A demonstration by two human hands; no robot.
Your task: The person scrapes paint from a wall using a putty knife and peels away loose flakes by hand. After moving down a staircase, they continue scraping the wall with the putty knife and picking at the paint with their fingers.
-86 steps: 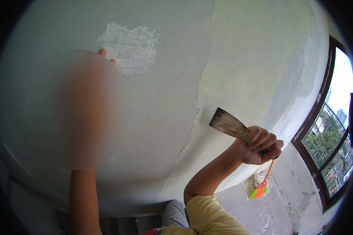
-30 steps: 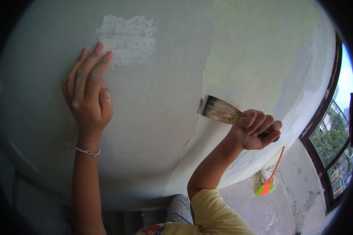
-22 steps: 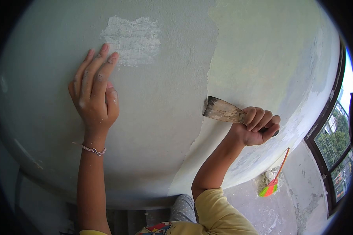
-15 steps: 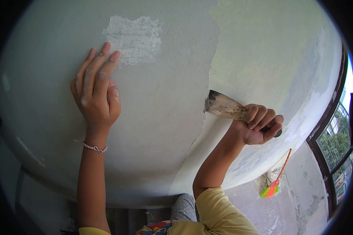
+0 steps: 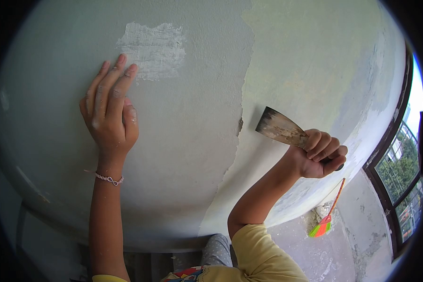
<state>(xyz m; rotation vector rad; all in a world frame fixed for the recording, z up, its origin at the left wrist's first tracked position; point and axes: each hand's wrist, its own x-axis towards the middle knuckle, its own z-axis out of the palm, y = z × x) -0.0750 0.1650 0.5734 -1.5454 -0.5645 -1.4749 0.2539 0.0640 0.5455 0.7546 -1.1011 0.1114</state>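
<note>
My left hand (image 5: pixel 110 105) rests against the grey wall (image 5: pixel 183 122) with its fingers apart, the fingertips at the lower left edge of a rough white patch (image 5: pixel 152 50). My right hand (image 5: pixel 322 154) is wrapped round the dark handle of a scraper (image 5: pixel 282 128). The stained blade points up and left over the pale, yellowish part of the wall (image 5: pixel 301 61), right of the ragged edge between the two surfaces. A small dark chip (image 5: pixel 240 126) shows on that edge, apart from the blade.
A broom (image 5: pixel 320 227) with pink and green bristles leans at the lower right, on the floor (image 5: pixel 298 249). Beyond it is a dark-framed window (image 5: pixel 399 164) with bars. My leg (image 5: pixel 217 251) shows at the bottom.
The scraper in my right hand has moved right, away from the ragged edge it was touching, and the dark chip there now shows. The view has shifted slightly.
</note>
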